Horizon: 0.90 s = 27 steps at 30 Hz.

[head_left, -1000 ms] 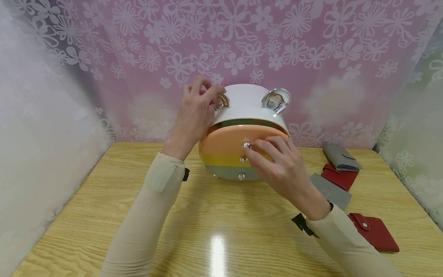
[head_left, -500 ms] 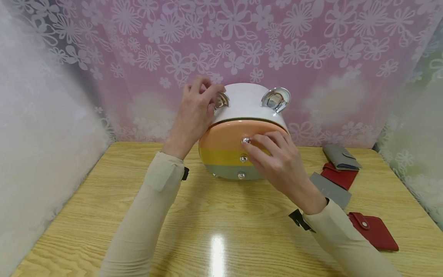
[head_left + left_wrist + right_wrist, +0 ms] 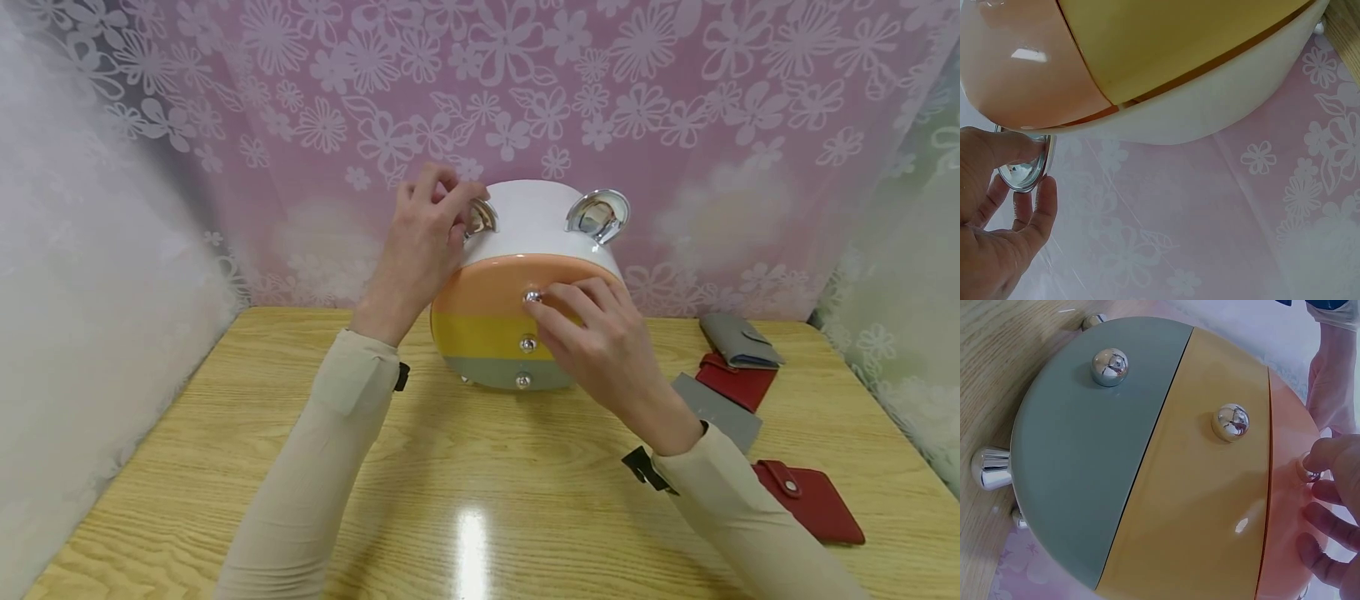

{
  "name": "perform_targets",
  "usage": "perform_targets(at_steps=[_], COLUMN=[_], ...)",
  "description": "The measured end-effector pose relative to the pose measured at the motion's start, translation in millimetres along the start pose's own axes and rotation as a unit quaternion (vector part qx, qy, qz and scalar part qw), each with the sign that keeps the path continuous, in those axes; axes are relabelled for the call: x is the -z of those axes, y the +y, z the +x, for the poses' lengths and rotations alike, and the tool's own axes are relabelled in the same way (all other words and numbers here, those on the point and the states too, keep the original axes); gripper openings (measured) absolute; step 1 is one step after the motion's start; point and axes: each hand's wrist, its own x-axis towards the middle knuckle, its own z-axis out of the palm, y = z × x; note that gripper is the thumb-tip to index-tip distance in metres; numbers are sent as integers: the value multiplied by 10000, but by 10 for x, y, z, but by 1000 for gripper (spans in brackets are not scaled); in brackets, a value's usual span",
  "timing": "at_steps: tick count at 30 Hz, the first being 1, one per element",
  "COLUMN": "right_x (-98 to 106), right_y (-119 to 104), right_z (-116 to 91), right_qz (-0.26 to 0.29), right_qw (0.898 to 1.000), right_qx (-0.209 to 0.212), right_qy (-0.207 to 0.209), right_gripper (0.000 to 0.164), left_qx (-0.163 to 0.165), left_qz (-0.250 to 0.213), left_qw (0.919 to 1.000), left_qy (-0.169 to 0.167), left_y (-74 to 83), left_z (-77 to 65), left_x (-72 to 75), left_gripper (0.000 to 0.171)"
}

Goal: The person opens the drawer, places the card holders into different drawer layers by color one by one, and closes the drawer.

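Observation:
A rounded white storage box stands on the table, with orange, yellow and grey-green drawer fronts. Two shiny chrome ears rise from its top. My left hand grips the left ear, thumb inside the cup and fingers behind. With thumb and fingertips, my right hand pinches the chrome knob of the orange top drawer. That front lies up against the white rim in the head view. The yellow drawer and grey-green drawer have their own round knobs.
On the right of the wooden table lie a grey wallet, a red wallet, a flat grey wallet and a red snap wallet. A pink flowered curtain hangs close behind the box.
The orange drawer has slid in, and the dark gap under the white rim has closed. My right hand moved forward with its knob. My left hand stayed on the ear.

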Motion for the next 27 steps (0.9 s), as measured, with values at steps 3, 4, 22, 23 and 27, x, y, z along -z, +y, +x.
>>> perform_targets(at_steps=[3, 4, 22, 23, 27], right_x=[-11, -14, -19, -22, -43], right_y=[10, 13, -49, -59, -86], right_z=[2, 2, -109, -121, -178], right_qz=[-1, 5, -130, -152, -202], right_qw=[10000, 10000, 9969, 9964, 9949], right_qx=[-13, -18, 759, 818, 987], right_qy=[22, 27, 159, 141, -106], right_gripper=[21, 21, 18, 18, 11], left_qx=[15, 14, -52, -59, -61], left_qz=[61, 60, 104, 106, 95], left_qw=[10000, 10000, 9999, 9999, 9999], left_qy=[-44, -53, 39, 50, 64], left_y=[1, 0, -10, -10, -14], left_z=[-1, -2, 0, -1, 0], left_x=[0, 0, -13, -12, -11], left_gripper=[36, 36, 34, 33, 32])
